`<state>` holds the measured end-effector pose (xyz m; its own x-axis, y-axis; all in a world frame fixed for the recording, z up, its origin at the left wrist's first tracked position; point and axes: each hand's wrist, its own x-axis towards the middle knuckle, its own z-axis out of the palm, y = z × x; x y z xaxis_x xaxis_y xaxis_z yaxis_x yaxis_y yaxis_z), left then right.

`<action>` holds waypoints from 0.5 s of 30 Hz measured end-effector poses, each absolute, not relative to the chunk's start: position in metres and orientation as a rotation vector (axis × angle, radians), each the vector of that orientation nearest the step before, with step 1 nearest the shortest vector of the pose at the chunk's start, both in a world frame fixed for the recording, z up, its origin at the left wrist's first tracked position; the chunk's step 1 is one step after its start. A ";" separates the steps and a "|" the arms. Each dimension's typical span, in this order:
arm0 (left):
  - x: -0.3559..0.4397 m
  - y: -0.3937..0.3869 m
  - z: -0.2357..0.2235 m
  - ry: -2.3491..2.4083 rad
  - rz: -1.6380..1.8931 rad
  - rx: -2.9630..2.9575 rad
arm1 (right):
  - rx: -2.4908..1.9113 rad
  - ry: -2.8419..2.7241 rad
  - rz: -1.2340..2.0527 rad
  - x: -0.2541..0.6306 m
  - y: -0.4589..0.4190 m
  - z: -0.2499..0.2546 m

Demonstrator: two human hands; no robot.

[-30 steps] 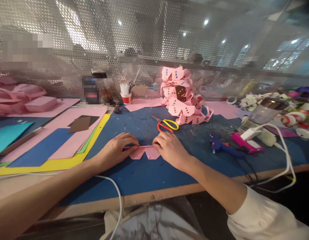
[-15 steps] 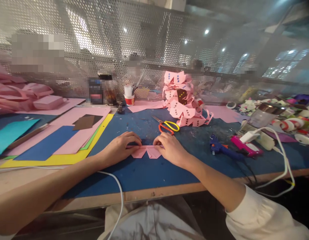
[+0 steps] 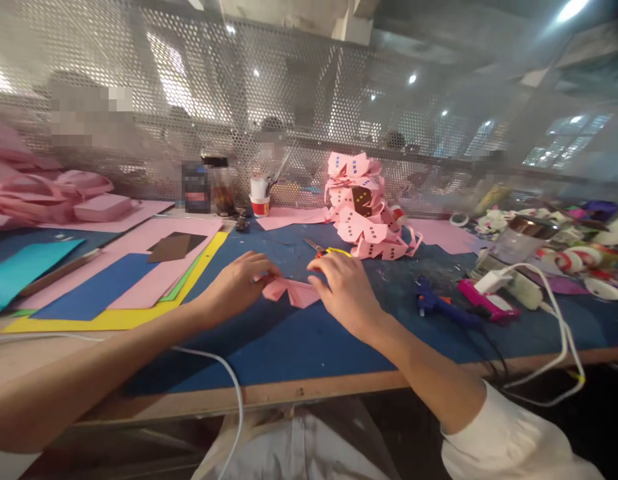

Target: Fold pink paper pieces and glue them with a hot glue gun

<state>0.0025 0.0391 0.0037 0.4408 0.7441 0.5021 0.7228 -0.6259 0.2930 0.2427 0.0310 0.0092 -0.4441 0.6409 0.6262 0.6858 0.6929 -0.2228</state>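
Observation:
A folded pink paper piece (image 3: 303, 294), notched along its lower edge like a bow, is held just above the blue table mat. Its left end is pinched in the fingertips of my left hand (image 3: 237, 285). At its right end is my right hand (image 3: 349, 293), thumb and forefinger apart, the thumb close to the paper; whether it touches cannot be made out. Scissors (image 3: 343, 252) with red and yellow handles lie just beyond my right hand, partly hidden by it. Behind them rises a stack of pink paper bows (image 3: 361, 227) with printed small squares.
Coloured paper sheets (image 3: 99, 283) lie at the left, with pink paper pieces (image 3: 33, 193) heaped behind. A blue glue gun (image 3: 441, 303), pink device (image 3: 489, 300) and white cable (image 3: 563, 327) are at the right. A lidded jar (image 3: 221, 190) and red-white cup (image 3: 260, 205) stand behind.
The pink paper has come up off the mat and tilted. My right hand has loosened its pinch, its fingers spreading, while my left hand keeps hold of its end.

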 end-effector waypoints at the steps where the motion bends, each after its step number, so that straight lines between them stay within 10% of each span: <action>1: 0.001 0.039 0.011 1.362 0.988 2.644 | -0.993 -2.114 -0.128 0.246 0.028 0.018; 15: -0.015 0.042 0.038 0.818 1.144 2.067 | -0.891 -1.746 0.691 0.238 0.057 0.023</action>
